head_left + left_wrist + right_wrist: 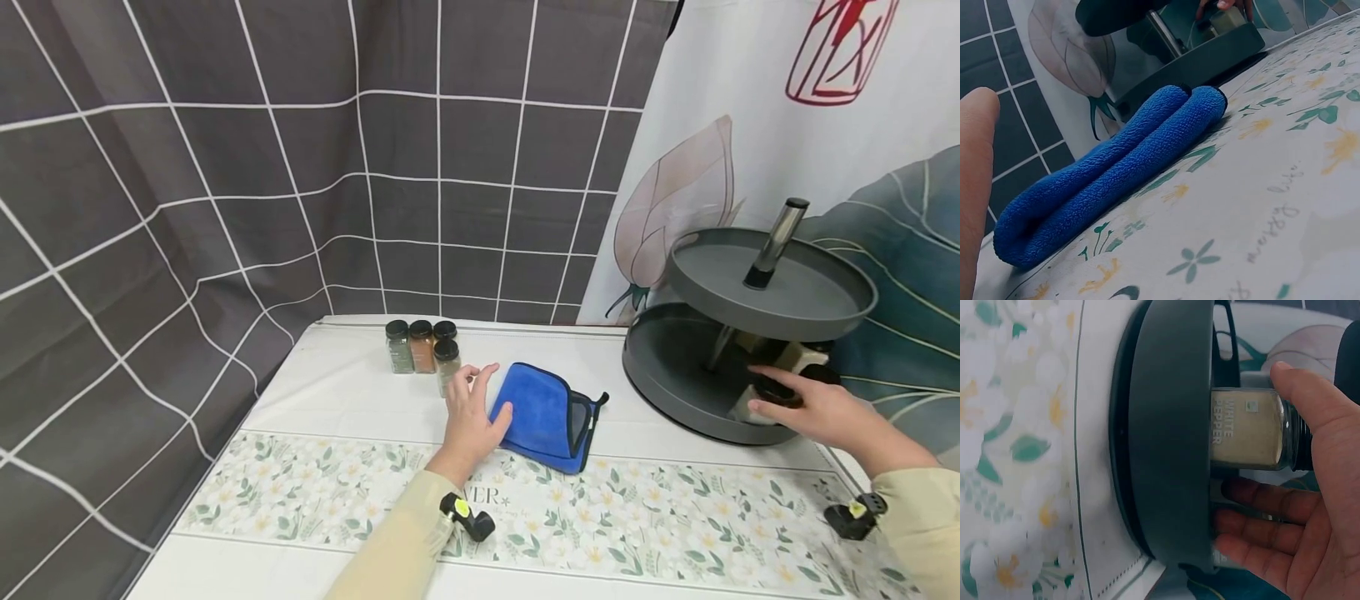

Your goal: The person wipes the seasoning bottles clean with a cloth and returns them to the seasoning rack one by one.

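Observation:
My right hand [825, 408] reaches into the lower tier of a dark grey two-tier turntable [660, 392]. Its spread thumb and fingers stand around a black-capped spice jar [1247, 428] marked WHITE PEPPER; the jar's base is hidden behind the tier's rim. In the right wrist view the thumb [1300, 387] lies beside the cap, its tip apart from the glass. My left hand [468, 417] hovers with parted fingers by a folded blue cloth [534, 408], the thumb overlapping its edge in the head view. In the left wrist view a fingertip [979, 119] shows apart from the cloth.
Several black-capped spice jars stand together left of the cloth, among them a green one [400, 350] and an orange-brown one [422, 350]. Another jar [798, 357] stands on the lower tier under the upper tray [817, 283]. A grey gridded curtain [480, 208] hangs behind the table.

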Action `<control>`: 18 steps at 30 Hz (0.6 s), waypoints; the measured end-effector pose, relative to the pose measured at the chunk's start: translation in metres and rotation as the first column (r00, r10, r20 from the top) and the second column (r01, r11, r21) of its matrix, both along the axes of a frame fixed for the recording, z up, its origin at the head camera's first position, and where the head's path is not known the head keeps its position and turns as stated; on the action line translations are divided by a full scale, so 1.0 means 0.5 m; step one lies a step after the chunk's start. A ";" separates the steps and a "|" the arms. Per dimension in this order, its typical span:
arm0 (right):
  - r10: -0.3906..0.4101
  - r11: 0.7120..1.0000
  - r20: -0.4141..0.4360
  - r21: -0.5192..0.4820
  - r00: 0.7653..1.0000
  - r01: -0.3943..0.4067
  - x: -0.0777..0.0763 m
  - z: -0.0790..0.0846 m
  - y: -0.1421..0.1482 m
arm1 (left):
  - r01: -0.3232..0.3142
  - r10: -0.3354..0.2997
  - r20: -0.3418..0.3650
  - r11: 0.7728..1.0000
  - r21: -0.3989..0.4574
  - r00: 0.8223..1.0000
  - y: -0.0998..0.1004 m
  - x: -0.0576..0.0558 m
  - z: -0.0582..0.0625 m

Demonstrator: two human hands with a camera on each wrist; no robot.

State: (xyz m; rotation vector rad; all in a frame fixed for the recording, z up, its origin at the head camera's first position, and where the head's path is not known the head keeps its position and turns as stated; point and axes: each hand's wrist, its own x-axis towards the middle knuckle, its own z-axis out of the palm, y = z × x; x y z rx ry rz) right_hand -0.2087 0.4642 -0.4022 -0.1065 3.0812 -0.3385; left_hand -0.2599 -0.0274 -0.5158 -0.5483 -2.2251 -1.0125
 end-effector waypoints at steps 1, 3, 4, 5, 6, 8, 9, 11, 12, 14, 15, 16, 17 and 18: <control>-0.005 1.000 0.004 0.008 1.000 0.005 0.000 0.000 0.004 | -0.011 0.011 -0.002 1.000 0.012 1.000 0.000 -0.002 -0.002; -0.011 1.000 0.012 0.022 1.000 0.011 0.002 0.000 0.013 | -0.035 0.034 0.004 0.998 0.043 0.999 0.000 -0.005 -0.004; -0.009 1.000 0.016 0.026 1.000 0.009 0.002 0.000 0.018 | -0.053 0.053 0.007 0.997 0.058 0.999 0.001 -0.007 -0.005; -0.003 1.000 0.019 0.028 1.000 0.002 0.003 0.001 0.023 | -0.069 0.068 0.007 0.995 0.076 0.998 0.001 -0.008 -0.006; 0.004 1.000 0.024 0.027 1.000 -0.004 0.004 0.003 0.028 | -0.085 0.084 0.009 0.992 0.098 0.996 0.002 -0.010 -0.007; 0.015 0.999 0.033 0.030 0.999 -0.016 0.006 0.006 0.037 | -0.110 0.107 0.030 0.981 0.157 0.994 0.002 -0.011 -0.008; 0.022 0.999 0.037 0.031 0.999 -0.023 0.006 0.007 0.042 | -0.128 0.122 0.045 0.974 0.188 0.992 0.003 -0.012 -0.008; 0.026 0.999 0.044 0.029 0.999 -0.027 0.007 0.010 0.050 | -0.169 0.151 0.088 0.952 0.255 0.985 0.004 -0.014 -0.009; 0.024 0.999 0.048 0.028 0.999 -0.025 0.006 0.011 0.053 | -0.195 0.168 0.117 0.938 0.287 0.979 0.004 -0.016 -0.009; 0.022 1.000 0.060 0.017 0.998 -0.023 0.004 0.011 0.057 | -0.248 0.203 0.161 0.905 0.347 0.966 0.002 -0.021 -0.011; 0.020 1.000 0.066 0.011 0.998 -0.021 0.003 0.011 0.058 | -0.273 0.219 0.179 0.886 0.375 0.959 -0.001 -0.023 -0.010; 0.016 1.000 0.073 0.004 0.997 -0.017 0.001 0.011 0.057 | -0.294 0.237 0.188 0.868 0.401 0.953 -0.004 -0.026 -0.011; 0.015 1.000 0.073 0.006 0.997 -0.016 -0.001 0.011 0.055 | -0.312 0.254 0.187 0.848 0.428 0.949 -0.008 -0.030 -0.011; 0.016 1.000 0.074 0.011 0.997 -0.017 -0.002 0.012 0.052 | -0.330 0.276 0.183 0.830 0.449 0.943 -0.013 -0.033 -0.011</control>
